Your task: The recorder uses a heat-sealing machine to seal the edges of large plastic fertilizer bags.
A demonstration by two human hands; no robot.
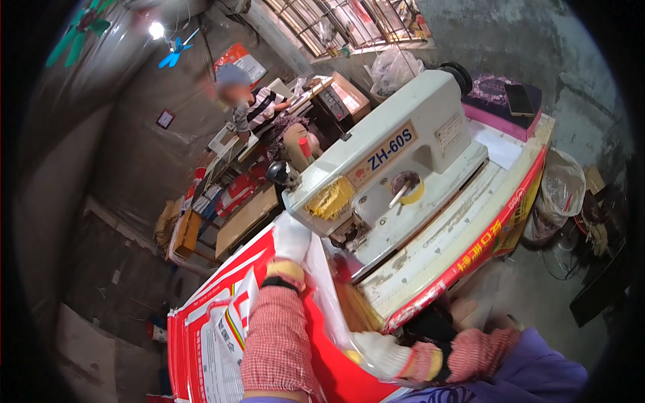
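A cream industrial sewing machine [396, 151] stands on a worn white table [437, 248]. A red and white woven sack [215, 336] lies across the table's near end and hangs off to the left. My left hand [292, 242], in a white glove with a checked sleeve cover, presses the sack's edge just beside the needle area of the machine. My right hand [379, 352], also in a white glove, grips the sack's near edge at the table's front. A strip of red printed sack material [477, 248] runs along the table's front edge.
Another person [252, 104] in a striped top sits at a far table with another machine [339, 97]. A pink box [504, 111] with a dark phone on it rests at the table's far end. Plastic bags [561, 191] and clutter fill the floor at right. A barred window [336, 23] is behind.
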